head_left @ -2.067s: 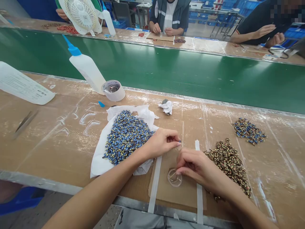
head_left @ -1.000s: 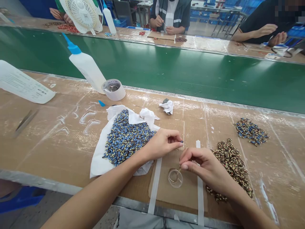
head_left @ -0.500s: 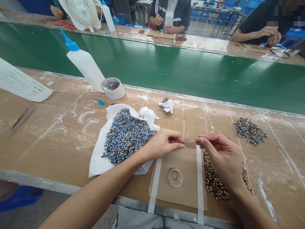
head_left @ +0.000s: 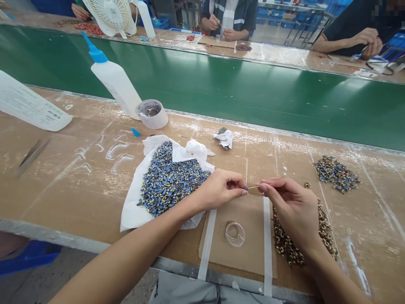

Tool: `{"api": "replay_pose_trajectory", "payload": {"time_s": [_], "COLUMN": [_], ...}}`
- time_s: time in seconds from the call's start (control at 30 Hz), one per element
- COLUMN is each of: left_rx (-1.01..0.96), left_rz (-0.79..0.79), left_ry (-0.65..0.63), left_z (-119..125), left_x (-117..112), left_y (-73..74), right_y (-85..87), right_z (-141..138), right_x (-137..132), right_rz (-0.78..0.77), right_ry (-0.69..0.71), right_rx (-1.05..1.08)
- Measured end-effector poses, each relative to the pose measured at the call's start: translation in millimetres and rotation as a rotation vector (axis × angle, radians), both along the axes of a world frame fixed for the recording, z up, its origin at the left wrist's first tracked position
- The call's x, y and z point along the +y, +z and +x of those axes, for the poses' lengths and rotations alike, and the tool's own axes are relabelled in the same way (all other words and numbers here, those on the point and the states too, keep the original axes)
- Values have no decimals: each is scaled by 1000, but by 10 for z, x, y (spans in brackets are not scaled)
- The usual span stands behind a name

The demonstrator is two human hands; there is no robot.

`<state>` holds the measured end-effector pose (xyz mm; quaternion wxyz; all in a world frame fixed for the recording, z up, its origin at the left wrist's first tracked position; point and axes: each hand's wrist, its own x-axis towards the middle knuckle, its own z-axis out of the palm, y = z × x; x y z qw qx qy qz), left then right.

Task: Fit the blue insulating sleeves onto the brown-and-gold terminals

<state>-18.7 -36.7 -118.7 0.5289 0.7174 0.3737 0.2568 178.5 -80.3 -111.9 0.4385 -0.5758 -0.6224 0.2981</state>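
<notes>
Between thumb and fingertips my left hand (head_left: 226, 188) pinches a tiny blue piece (head_left: 246, 189), mostly covered by the fingers. My right hand (head_left: 292, 204) grips a thin wooden stick (head_left: 253, 187), whose tip meets the blue piece. Left of my left hand, a heap of small blue, yellow and dark pieces (head_left: 169, 179) lies on white paper (head_left: 131, 211). Partly beneath my right hand is a pile of dark and cream curved pieces (head_left: 284, 240). A small clear cup (head_left: 235, 234) stands on the cardboard sheet (head_left: 243, 259) below my hands.
A tape roll (head_left: 153, 115) and a white squeeze bottle (head_left: 117, 84) stand behind the heap. Tweezers (head_left: 31, 157) lie at left. A smaller pile (head_left: 337, 173) sits at right, crumpled tissue (head_left: 224, 138) at centre. Beyond the green belt (head_left: 221, 84), several people work by a fan (head_left: 110, 14).
The stick's tip has come up to the blue piece; a small gap separated them before. My right hand has moved slightly closer to my left. The whole view has shifted a little.
</notes>
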Motion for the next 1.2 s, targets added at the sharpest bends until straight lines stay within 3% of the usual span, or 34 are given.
{"api": "replay_pose_trajectory", "payload": {"time_s": [0.17,0.83,0.93,1.07,1.13,1.2], "left_rx": [11,-50,-44,-46,-57,-79], "left_rz": [14,-12,-18,-43,-75,-125], "left_ry": [7,-31,-41,-33,-32,-28], "left_z": [1,-4,-8,-3,3,7], "left_x": [-4,11,15,20,19,15], "left_y": [-1,49,62,69,62,49], "right_y": [-17,74,111,229,305,356], "right_z": [7,-21,-5,104,147,135], "right_x": [-9,-30,-36,-49,-60,-82], "right_rz": [30,212,177,61,-12,-84], "right_ry": [28,183,199,162,287,511], "right_rx": [-89,-80,-67,109,179,160]}}
